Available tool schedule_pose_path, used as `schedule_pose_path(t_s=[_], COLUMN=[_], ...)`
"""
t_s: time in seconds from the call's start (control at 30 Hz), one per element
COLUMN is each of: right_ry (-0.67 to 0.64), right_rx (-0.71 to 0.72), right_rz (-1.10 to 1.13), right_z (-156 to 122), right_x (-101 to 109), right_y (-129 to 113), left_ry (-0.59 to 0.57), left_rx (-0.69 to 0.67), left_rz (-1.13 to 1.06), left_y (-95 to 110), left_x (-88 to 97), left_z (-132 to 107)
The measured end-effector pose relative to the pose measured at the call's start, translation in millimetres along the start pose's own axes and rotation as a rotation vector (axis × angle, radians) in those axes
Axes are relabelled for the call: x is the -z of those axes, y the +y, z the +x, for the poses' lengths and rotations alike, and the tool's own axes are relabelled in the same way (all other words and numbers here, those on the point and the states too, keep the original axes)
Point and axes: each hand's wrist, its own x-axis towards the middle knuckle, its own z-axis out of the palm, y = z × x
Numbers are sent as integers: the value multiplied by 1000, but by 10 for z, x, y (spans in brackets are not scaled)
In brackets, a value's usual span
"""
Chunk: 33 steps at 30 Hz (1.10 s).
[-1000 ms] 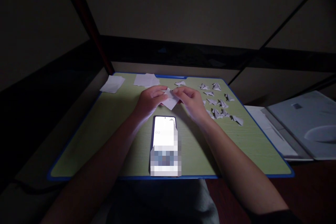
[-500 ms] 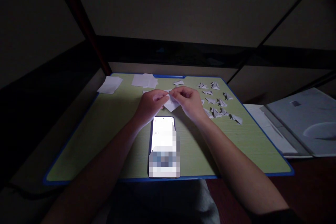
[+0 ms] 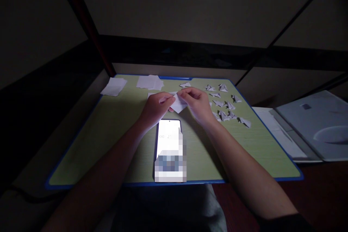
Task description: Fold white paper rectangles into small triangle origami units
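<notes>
A small white sheet of paper (image 3: 179,105) is held up between my two hands above the green table, a pointed corner hanging toward me. My left hand (image 3: 157,107) pinches its left side between thumb and fingers. On the upper right, the thumb and fingers of my right hand (image 3: 196,102) are closed on the same paper. Just below the hands lies a phone (image 3: 169,134) with a bright screen, partly blurred out. Several folded paper pieces (image 3: 223,115) are scattered right of my right hand; some are hidden behind it.
Two stacks of white sheets lie along the back, a left stack (image 3: 114,86) and a middle stack (image 3: 148,82). The green table (image 3: 108,130) has a blue rim. Beyond its right edge rests a grey-white box-like object (image 3: 315,127). A dark wall stands behind.
My right hand has shifted slightly up and away from my left, so the fingertips are farther apart. More of the paper shows between them, and its lower corner sits a little higher.
</notes>
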Motion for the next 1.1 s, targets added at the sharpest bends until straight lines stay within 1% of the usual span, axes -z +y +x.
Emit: schedule_pose_path(t_s=[0.2, 0.27, 0.43, 0.63, 0.77, 0.87, 1.0, 1.1], right_ry=[-12, -19, -64, -55, -57, -17, 16, 22], right_rx=[17, 18, -64, -103, -102, -103, -131, -94], right_rz=[-31, -32, -49, -30, -24, -4, 66, 37], right_z=[11, 7, -2, 6, 14, 24, 42, 42], right_x=[16, 18, 14, 15, 31, 42, 53, 55], right_y=[14, 0, -37, -28, -24, -20, -6, 13], left_ry=[-17, 3, 86, 94, 58, 2, -68, -74], left_rx=[16, 20, 27, 32, 75, 115, 88, 63], left_rz=[-6, -14, -13, 2, -41, -132, -182, -170], left_y=[-8, -13, -43, -46, 0, 28, 21, -4], left_x=[-12, -8, 21, 30, 42, 60, 77, 71], left_z=[1, 6, 24, 28, 22, 18, 23, 29])
